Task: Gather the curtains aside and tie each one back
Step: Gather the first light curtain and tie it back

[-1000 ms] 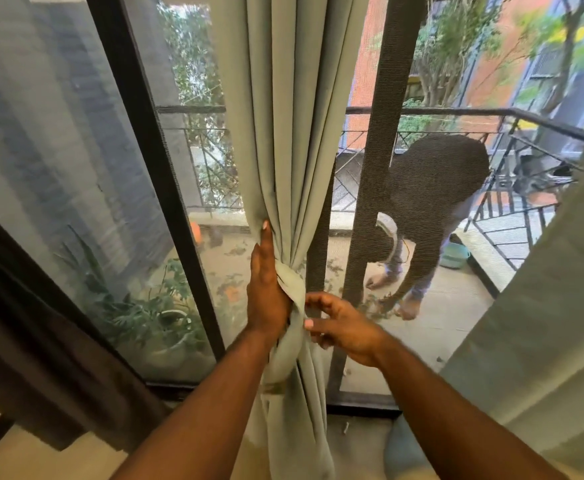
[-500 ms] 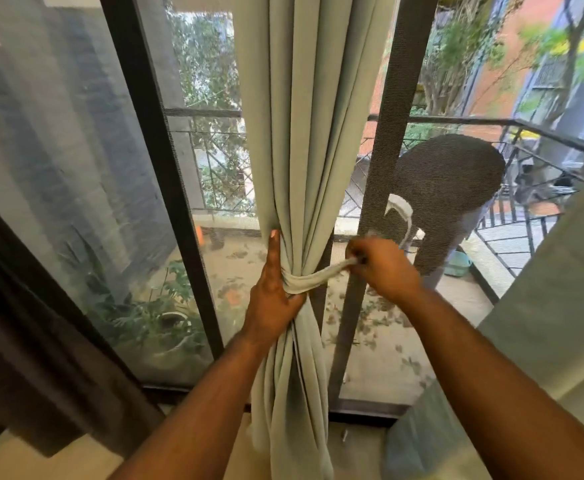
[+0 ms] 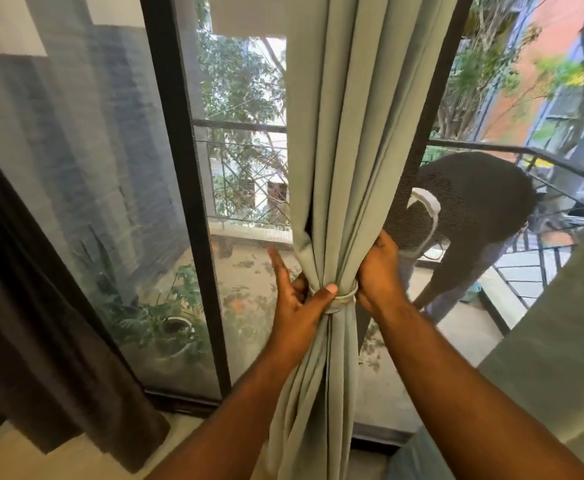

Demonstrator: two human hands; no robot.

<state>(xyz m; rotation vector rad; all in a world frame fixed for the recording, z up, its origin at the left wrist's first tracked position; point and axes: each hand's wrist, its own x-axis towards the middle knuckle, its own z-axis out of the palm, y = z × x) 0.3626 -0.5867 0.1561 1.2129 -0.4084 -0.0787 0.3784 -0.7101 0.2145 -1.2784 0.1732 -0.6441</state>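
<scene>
Green curtain is bunched into 1 column at the door frame, cinched at its waist by a matching tie band. Left hand: thumb pressed on the band's front, grip partly closed around the bundle, likely pinning the wrap so it can't slacken. Right hand clamps the far side where the band goes behind; can't tell if it has the loose end. Probably mid-tie, not secured yet. Dark curtain at left hangs untied.
</scene>
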